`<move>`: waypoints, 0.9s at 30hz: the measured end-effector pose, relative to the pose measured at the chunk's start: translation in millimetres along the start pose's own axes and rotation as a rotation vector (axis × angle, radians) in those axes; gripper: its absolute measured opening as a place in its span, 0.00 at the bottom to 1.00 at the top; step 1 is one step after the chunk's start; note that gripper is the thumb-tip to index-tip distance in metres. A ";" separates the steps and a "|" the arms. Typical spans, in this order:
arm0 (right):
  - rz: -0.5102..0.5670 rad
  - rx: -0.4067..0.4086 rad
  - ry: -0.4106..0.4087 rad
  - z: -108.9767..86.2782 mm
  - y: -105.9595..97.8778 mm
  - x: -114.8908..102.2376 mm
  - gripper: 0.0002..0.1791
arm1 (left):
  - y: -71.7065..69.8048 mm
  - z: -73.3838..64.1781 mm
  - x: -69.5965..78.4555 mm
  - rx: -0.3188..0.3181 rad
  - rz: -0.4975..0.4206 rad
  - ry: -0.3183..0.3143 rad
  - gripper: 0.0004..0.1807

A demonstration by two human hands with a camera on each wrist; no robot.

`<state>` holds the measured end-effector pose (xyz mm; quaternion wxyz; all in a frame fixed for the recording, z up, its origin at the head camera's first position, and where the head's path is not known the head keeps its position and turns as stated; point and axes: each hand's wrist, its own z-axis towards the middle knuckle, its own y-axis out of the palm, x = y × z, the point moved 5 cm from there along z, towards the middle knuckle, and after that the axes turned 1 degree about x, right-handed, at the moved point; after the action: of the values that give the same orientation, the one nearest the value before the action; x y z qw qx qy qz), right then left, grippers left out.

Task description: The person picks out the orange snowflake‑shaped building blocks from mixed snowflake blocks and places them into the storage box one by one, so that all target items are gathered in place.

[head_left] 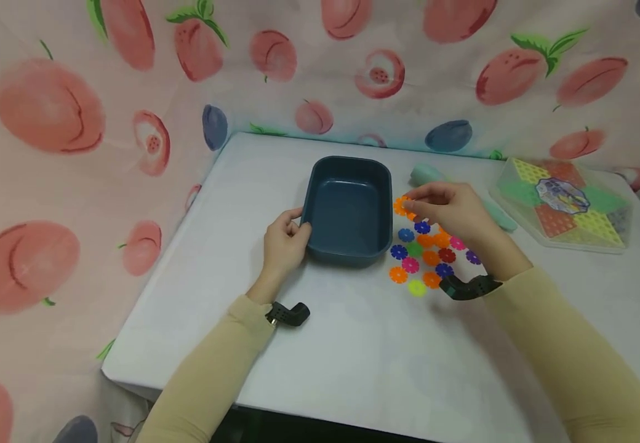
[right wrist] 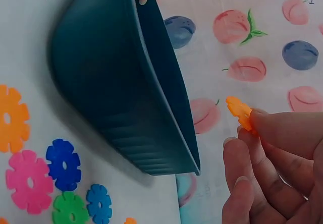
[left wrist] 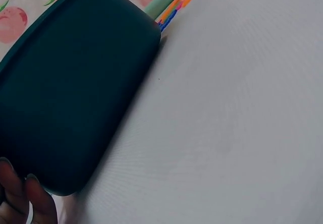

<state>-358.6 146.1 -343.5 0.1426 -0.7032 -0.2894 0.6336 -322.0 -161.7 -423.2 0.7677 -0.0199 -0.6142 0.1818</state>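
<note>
A dark teal plastic bin (head_left: 348, 212) stands on the white table. My left hand (head_left: 285, 246) grips its left rim; in the left wrist view the fingers (left wrist: 41, 199) touch a lower corner. Between thumb and fingertips, my right hand (right wrist: 282, 168) pinches an orange notched plastic disc (right wrist: 238, 112), just beyond the bin's right side and raised above the table. Under and beside that hand lie several notched discs in many colours, among them a pink disc (head_left: 410, 265), a yellow disc (head_left: 416, 288) and a green disc (right wrist: 70, 209).
At the right back lies a clear plastic case (head_left: 610, 231) with a coloured patchwork top. A pale green rounded object (head_left: 426, 174) sits behind my right hand, partly hidden by it. Fruit-print cloth (head_left: 320, 74) hangs behind and left of the table (head_left: 342, 351).
</note>
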 end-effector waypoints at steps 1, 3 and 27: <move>0.005 -0.003 0.006 -0.1 0.4 0.6 0.28 | 0.6 -1.2 -0.5 -0.004 -0.003 0.000 0.21; 0.013 -0.001 0.008 0.7 0.0 0.6 0.29 | 2.1 -2.0 -0.8 -0.019 -0.012 0.003 0.21; -0.175 -0.120 -0.065 51.2 37.3 -49.5 0.19 | -2.6 0.1 1.1 -0.002 -0.027 -0.003 0.21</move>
<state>-401.5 79.0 -332.6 0.1453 -0.6616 -0.3915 0.6228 -321.3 -163.8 -421.5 0.7690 -0.0122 -0.6159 0.1707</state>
